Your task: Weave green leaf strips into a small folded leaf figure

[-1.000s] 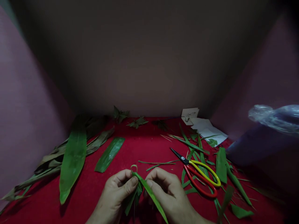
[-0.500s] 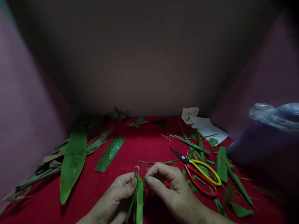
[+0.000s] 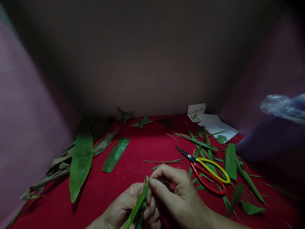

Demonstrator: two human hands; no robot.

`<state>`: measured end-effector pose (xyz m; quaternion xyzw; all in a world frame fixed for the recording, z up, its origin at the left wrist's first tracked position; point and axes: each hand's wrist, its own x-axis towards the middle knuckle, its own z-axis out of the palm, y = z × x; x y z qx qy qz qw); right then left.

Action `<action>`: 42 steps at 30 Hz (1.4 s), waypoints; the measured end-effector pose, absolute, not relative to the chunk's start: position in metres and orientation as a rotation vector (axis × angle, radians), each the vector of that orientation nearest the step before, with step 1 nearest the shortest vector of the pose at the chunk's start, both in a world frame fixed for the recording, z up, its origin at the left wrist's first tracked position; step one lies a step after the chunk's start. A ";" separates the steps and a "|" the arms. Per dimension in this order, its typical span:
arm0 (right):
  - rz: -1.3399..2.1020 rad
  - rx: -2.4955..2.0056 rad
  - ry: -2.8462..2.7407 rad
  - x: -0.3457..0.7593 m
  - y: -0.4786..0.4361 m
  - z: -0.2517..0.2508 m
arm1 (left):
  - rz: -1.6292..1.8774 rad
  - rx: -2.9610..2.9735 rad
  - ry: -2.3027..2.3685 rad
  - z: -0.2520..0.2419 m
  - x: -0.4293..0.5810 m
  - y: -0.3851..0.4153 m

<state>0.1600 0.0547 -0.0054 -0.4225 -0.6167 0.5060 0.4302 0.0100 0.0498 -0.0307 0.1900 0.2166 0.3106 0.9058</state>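
Near the bottom centre, my left hand (image 3: 124, 203) is closed around folded green leaf strips (image 3: 138, 205), whose long ends hang down toward the bottom edge. A small loop of leaf stands up at the top of the strips. My right hand (image 3: 173, 190) pinches at the right side of that loop with thumb and forefinger; a thin strip curves out behind its fingers. Scissors (image 3: 202, 168) with one yellow and one red handle lie just right of my right hand, black blades pointing up and left.
Long green leaves (image 3: 81, 162) and dried leaves (image 3: 57, 163) lie at left, with a cut leaf piece (image 3: 116, 155) nearby. Leaf scraps (image 3: 230, 162) and thin sticks (image 3: 172, 136) are at right. Folded leaf shapes (image 3: 142, 122) and white papers (image 3: 218, 126) sit at the back on red cloth (image 3: 143, 148).
My left hand has turned and shifted right, tilting the leaf strips so their ends point down and left. The loop now sits closer to my right fingertips. The view has shifted slightly.
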 end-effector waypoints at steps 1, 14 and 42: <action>1.266 -1.054 -1.533 0.160 0.055 -0.006 | 0.639 0.389 0.448 -0.031 0.010 0.049; 1.538 -1.025 -1.242 0.156 0.055 -0.011 | 0.684 0.336 0.456 -0.031 0.015 0.048; 1.577 -0.921 -1.237 0.156 0.051 -0.020 | 0.719 0.380 0.407 -0.028 0.011 0.044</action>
